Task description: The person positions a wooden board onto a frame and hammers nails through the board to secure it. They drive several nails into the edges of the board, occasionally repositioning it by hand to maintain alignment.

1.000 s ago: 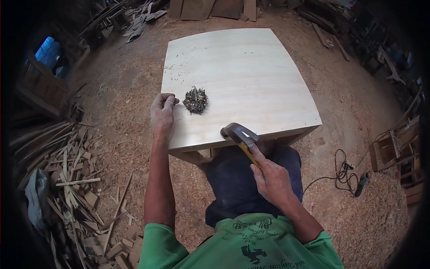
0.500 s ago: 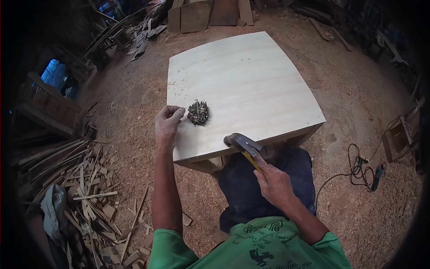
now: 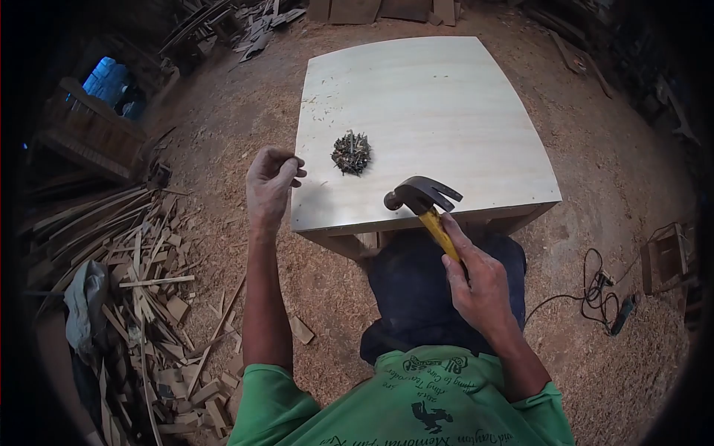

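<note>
My right hand (image 3: 481, 286) is wrapped round the yellow handle of a claw hammer (image 3: 421, 196). The hammer's dark head hangs over the near edge of a pale plywood panel (image 3: 439, 111), which tops a wooden box frame. My left hand (image 3: 274, 182) is raised just off the panel's left side, thumb and fingertips pinched together. Whatever sits in that pinch is too small to make out. To the right of it, a bristly dark clump of what look like small nails (image 3: 350, 153) lies on the panel.
Wood offcuts (image 3: 171, 327) and long strips pile up on the left, beside a grey sack (image 3: 85, 305). On the right, a corded power tool (image 3: 623, 315) with a tangled black cable lies on the sawdust-covered floor. More boards (image 3: 357, 10) lean at the back.
My left hand has drawn back from beside the nail clump to beyond the panel's left edge. The hammer has lifted and turned in my right hand. The whole view has shifted slightly.
</note>
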Available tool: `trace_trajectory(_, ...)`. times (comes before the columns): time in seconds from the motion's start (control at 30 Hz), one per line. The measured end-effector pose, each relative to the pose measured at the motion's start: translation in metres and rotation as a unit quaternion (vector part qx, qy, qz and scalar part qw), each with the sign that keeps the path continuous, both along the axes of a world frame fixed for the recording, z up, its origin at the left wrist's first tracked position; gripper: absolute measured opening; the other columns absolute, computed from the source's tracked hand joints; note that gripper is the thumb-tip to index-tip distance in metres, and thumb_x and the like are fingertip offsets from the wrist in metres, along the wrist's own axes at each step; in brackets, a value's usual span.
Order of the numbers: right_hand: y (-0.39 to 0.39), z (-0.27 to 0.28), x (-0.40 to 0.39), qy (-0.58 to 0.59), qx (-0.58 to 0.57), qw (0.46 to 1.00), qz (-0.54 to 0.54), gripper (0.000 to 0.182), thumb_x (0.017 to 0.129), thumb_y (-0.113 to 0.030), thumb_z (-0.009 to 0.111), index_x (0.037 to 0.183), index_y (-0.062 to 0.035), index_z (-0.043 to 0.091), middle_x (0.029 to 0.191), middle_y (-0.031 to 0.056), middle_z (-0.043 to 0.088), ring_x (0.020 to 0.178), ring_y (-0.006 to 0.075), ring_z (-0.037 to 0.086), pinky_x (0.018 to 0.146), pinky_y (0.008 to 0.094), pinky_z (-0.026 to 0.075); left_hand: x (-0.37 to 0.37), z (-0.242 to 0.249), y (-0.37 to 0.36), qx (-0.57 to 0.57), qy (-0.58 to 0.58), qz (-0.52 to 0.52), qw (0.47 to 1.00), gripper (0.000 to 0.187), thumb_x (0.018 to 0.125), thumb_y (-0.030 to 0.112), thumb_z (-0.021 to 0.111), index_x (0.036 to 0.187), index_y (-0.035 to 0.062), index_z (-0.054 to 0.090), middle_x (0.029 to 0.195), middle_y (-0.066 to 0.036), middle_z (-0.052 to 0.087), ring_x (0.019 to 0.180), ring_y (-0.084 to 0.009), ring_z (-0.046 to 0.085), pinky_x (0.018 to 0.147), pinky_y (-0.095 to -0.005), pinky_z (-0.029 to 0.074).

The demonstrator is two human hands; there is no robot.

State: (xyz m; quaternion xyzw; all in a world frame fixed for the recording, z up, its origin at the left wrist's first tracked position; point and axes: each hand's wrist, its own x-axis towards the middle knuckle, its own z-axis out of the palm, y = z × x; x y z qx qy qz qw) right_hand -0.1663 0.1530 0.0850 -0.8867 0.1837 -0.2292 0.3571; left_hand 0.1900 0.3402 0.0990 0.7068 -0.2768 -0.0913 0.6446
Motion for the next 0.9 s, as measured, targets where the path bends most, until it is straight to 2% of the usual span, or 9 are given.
trace_trajectory(0.07, 0.004, 0.023, 0.000, -0.019, 0.010, 1.000, 0.009, 0.068, 0.100, 0.001, 0.070, 0.164, -0.0133, 0.053, 0.125, 0.0256, 0.077, 0.105, 0.0422, 0.078, 0.090, 0.0457, 0.062, -0.010, -0.004, 0.016, -0.012, -0.005, 0.026, 1.000, 0.020, 0.106, 0.008, 0.072, 0.124, -0.0021, 0.072, 0.107, -0.009, 0.077, 0.094, -0.0157, 0.075, 0.085, -0.0317, 0.059)
trace_trajectory(0.17, 0.005, 0.029, 0.012, -0.120, -0.034, 0.992, 0.023, 0.074, 0.098, -0.004, 0.073, 0.166, -0.0241, 0.053, 0.091, 0.0150, 0.070, 0.073, 0.0314, 0.071, 0.066, 0.0462, 0.059, -0.038, -0.012, 0.035, -0.002, 0.010, 0.074, 0.997, 0.025, 0.107, 0.009, 0.072, 0.129, -0.0028, 0.072, 0.108, -0.008, 0.078, 0.098, -0.0149, 0.074, 0.090, -0.0314, 0.059)
trace_trajectory(0.3, 0.010, 0.015, 0.023, -0.002, -0.073, 0.996, 0.041, 0.078, 0.100, -0.008, 0.074, 0.170, -0.0247, 0.046, 0.089, 0.0146, 0.069, 0.074, 0.0329, 0.072, 0.065, 0.0477, 0.060, -0.075, -0.032, 0.041, -0.002, 0.004, 0.093, 0.996, 0.021, 0.107, 0.009, 0.072, 0.125, -0.0033, 0.074, 0.110, -0.008, 0.078, 0.102, -0.0147, 0.073, 0.095, -0.0305, 0.056)
trace_trajectory(0.37, 0.016, -0.004, 0.026, 0.072, -0.069, 0.994, 0.042, 0.081, 0.100, -0.010, 0.074, 0.173, -0.0256, 0.041, 0.089, 0.0143, 0.068, 0.074, 0.0338, 0.072, 0.066, 0.0484, 0.061, -0.085, -0.044, 0.041, 0.004, 0.006, 0.074, 0.997, 0.015, 0.107, 0.011, 0.071, 0.117, 0.0003, 0.075, 0.121, -0.010, 0.076, 0.115, -0.0180, 0.069, 0.106, -0.0362, 0.052)
trace_trajectory(0.47, 0.018, -0.008, 0.034, 0.030, -0.064, 0.996, 0.060, 0.081, 0.103, -0.012, 0.073, 0.174, -0.0255, 0.036, 0.090, 0.0142, 0.069, 0.076, 0.0338, 0.073, 0.068, 0.0495, 0.062, -0.097, -0.051, 0.033, 0.080, -0.097, 0.065, 0.990, 0.011, 0.104, 0.011, 0.070, 0.110, 0.0039, 0.076, 0.134, -0.012, 0.072, 0.133, -0.0240, 0.060, 0.116, -0.0419, 0.045)
trace_trajectory(0.5, 0.020, -0.004, 0.037, 0.027, -0.059, 0.996, 0.066, 0.080, 0.103, -0.012, 0.072, 0.174, -0.0251, 0.037, 0.090, 0.0143, 0.070, 0.077, 0.0336, 0.073, 0.068, 0.0495, 0.061, -0.098, -0.055, 0.033, 0.073, -0.089, 0.067, 0.991, 0.011, 0.103, 0.011, 0.070, 0.110, 0.0037, 0.076, 0.134, -0.012, 0.072, 0.132, -0.0243, 0.060, 0.115, -0.0419, 0.045)
trace_trajectory(0.6, 0.027, 0.018, 0.045, 0.038, 0.009, 0.996, 0.086, 0.068, 0.104, -0.006, 0.071, 0.168, -0.0158, 0.049, 0.121, 0.0272, 0.077, 0.098, 0.0390, 0.079, 0.086, 0.0439, 0.063, -0.097, -0.067, 0.028, 0.048, -0.072, 0.067, 0.994, 0.011, 0.102, 0.009, 0.070, 0.110, 0.0030, 0.076, 0.135, -0.011, 0.070, 0.130, -0.0245, 0.059, 0.114, -0.0414, 0.046)
trace_trajectory(0.8, 0.041, 0.046, 0.060, -0.134, -0.021, 0.983, 0.126, 0.071, 0.101, 0.000, 0.073, 0.166, -0.0147, 0.051, 0.115, 0.0254, 0.078, 0.090, 0.0361, 0.079, 0.080, 0.0426, 0.063, -0.099, -0.071, 0.032, 0.055, -0.072, 0.055, 0.994, 0.010, 0.104, 0.002, 0.067, 0.112, -0.0015, 0.072, 0.140, -0.009, 0.064, 0.125, -0.0186, 0.062, 0.104, -0.0337, 0.055)
trace_trajectory(0.9, 0.043, 0.036, 0.074, -0.055, -0.079, 0.986, 0.133, 0.071, 0.101, -0.002, 0.073, 0.167, -0.0176, 0.051, 0.112, 0.0241, 0.077, 0.089, 0.0374, 0.078, 0.080, 0.0434, 0.062, -0.097, -0.076, 0.033, 0.051, -0.076, 0.055, 0.994, 0.009, 0.104, 0.002, 0.067, 0.111, -0.0023, 0.071, 0.139, -0.009, 0.064, 0.125, -0.0186, 0.062, 0.102, -0.0339, 0.056)
